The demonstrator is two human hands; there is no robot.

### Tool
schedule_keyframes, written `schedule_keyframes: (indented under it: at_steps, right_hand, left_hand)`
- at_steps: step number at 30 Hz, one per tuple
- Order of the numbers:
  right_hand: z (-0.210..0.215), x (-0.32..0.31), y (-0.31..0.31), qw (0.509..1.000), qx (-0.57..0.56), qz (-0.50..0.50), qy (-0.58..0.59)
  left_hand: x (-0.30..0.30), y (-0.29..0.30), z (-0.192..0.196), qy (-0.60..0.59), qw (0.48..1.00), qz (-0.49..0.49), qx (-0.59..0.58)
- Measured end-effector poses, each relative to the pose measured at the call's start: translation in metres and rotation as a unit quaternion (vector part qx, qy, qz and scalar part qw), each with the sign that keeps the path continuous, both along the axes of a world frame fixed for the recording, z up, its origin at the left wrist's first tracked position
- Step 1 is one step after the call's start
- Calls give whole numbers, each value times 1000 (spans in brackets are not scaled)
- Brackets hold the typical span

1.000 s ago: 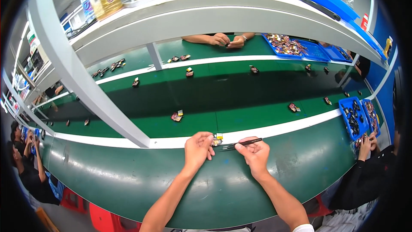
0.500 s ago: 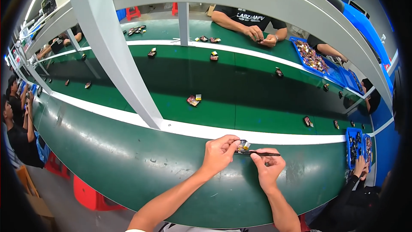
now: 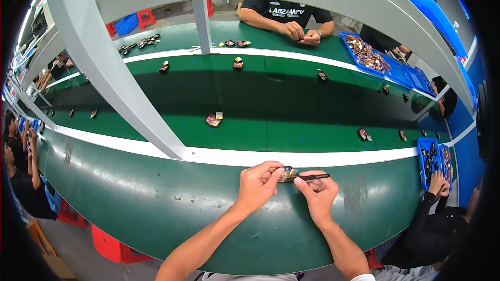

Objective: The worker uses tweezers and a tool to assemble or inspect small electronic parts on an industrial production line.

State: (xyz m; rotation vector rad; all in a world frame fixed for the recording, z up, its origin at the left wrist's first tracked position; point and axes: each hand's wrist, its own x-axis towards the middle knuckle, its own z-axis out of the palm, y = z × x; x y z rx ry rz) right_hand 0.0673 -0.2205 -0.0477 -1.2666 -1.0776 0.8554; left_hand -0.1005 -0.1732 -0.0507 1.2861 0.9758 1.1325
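Observation:
Between the fingertips of my left hand [image 3: 255,188] is a small electronic assembly [image 3: 287,170], a black housing with a silver and yellow part showing; the fingers partly cover it. My right hand [image 3: 319,198] pinches a pair of black tweezers [image 3: 316,177], held almost level. Their tips reach in at the assembly, but whether they grip anything there is too small to tell. Both hands are close together above the green worktable [image 3: 208,224], near its white far edge.
Beyond a white rail [image 3: 234,158], a green conveyor belt [image 3: 239,138] carries several small assemblies, including one [image 3: 214,119] ahead. A grey post [image 3: 120,83] slants across on the left. Co-workers sit opposite and on both sides; blue trays [image 3: 428,164] of parts stand right.
The view has turned slightly, so most of the scene sits farther left. My hands stay together on the assembly; the tweezers now tilt up a little toward their right end.

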Motion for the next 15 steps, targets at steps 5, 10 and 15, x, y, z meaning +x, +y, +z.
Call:
schedule_keyframes:
  at_steps: [5,10,15]
  right_hand:
    - [13,-2,0,993,-61,7,98]
    - [10,3,0,992,-68,21,104]
    - [12,3,0,990,-83,25,108]
  left_hand:
    - [1,-2,-3,22,998,6,55]
    - [3,-3,-7,43,992,28,113]
    - [1,-4,-7,48,992,26,114]
